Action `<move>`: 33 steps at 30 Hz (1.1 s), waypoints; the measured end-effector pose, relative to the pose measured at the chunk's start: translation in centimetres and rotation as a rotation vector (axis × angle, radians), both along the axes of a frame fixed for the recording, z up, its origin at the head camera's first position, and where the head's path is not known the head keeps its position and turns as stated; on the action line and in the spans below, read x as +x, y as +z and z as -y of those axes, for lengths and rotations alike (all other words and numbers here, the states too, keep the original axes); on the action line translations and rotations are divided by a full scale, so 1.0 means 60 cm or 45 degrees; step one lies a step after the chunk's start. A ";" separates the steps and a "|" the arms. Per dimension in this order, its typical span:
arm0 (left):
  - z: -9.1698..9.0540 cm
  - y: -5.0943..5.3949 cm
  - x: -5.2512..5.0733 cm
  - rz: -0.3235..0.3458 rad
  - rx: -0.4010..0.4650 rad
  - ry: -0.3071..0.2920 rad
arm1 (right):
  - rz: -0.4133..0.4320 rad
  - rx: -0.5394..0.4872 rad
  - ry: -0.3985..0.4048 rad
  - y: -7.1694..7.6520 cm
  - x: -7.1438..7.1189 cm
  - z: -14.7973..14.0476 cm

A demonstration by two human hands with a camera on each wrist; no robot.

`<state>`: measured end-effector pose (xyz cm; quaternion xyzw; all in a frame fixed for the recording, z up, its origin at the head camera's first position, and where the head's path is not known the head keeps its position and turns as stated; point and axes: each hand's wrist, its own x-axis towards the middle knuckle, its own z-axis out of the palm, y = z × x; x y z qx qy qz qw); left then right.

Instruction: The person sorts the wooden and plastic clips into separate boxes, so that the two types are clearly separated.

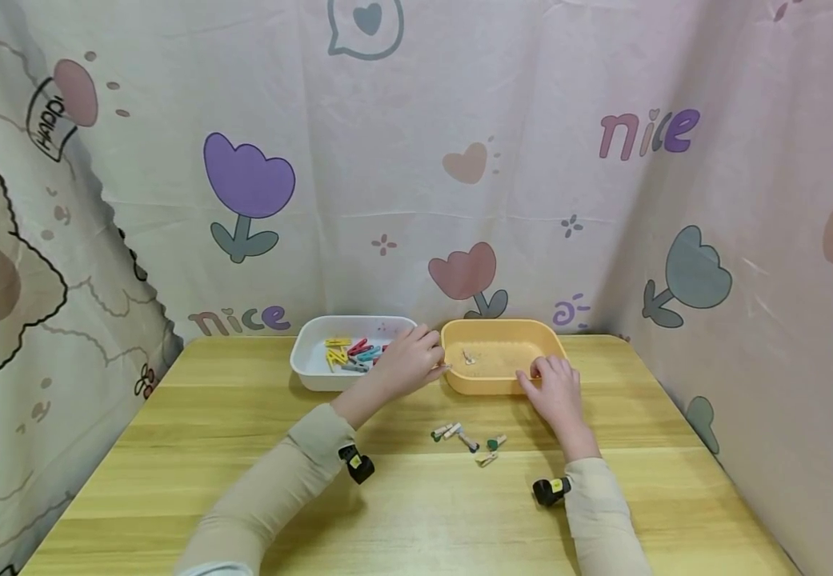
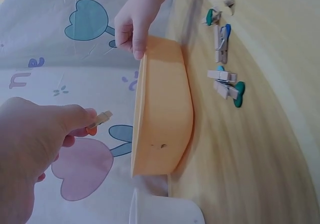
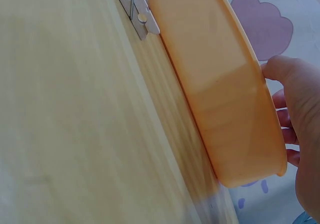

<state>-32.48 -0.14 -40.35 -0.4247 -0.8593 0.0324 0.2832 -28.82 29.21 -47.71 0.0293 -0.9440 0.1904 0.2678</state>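
Observation:
My left hand (image 1: 405, 362) pinches a small wooden clothespin (image 2: 103, 118) with an orange decoration between thumb and forefinger. It is up by the gap between the white basin (image 1: 308, 376) and the yellow-orange basin (image 1: 484, 386). At the front right of the yellow-orange basin, my right hand (image 1: 558, 392) grips the rim, its thumb (image 3: 280, 68) on the near side and the fingers over the edge. Inside that basin lies a small light clothespin (image 1: 469, 358). In front of it, several wooden clothespins (image 2: 221, 43) with green and blue decorations lie on the table.
Plastic clothespins (image 1: 360, 349) in yellow, red, blue and grey lie in the white basin. Both basins stand side by side near the back edge of the wooden table (image 1: 416, 512). A printed curtain (image 1: 358, 256) hangs behind and at the sides.

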 end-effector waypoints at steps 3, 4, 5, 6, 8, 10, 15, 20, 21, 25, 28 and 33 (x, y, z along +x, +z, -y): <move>-0.008 0.002 -0.006 0.005 0.014 0.021 | -0.004 0.006 -0.001 0.000 -0.002 0.000; -0.011 0.003 -0.009 0.007 0.017 0.029 | -0.007 0.005 0.001 0.000 -0.002 0.000; -0.014 0.004 -0.011 0.008 0.021 0.035 | -0.009 0.006 0.001 -0.001 -0.002 -0.001; -0.017 0.004 -0.013 0.010 0.021 0.043 | -0.013 0.007 0.001 -0.001 -0.003 -0.001; -0.023 0.005 -0.017 0.012 0.020 0.062 | -0.020 0.008 0.001 -0.001 -0.003 -0.001; -0.030 0.005 -0.020 0.023 0.014 0.088 | -0.020 0.007 0.001 -0.001 -0.004 -0.001; -0.045 0.001 -0.033 0.069 -0.010 0.179 | -0.017 0.005 0.000 -0.001 -0.004 0.000; -0.056 -0.007 -0.050 0.084 0.002 0.228 | -0.022 0.006 0.004 0.000 -0.002 0.001; -0.058 -0.008 -0.053 0.080 0.007 0.233 | -0.022 0.007 0.004 0.001 -0.002 0.001; -0.065 -0.016 -0.066 0.086 0.034 0.242 | -0.014 0.003 0.006 0.000 -0.003 0.003; -0.069 -0.020 -0.073 0.090 0.044 0.250 | -0.009 0.000 0.001 0.000 -0.002 0.003; -0.078 -0.027 -0.085 0.079 0.059 0.270 | -0.011 -0.003 -0.008 0.001 -0.002 0.002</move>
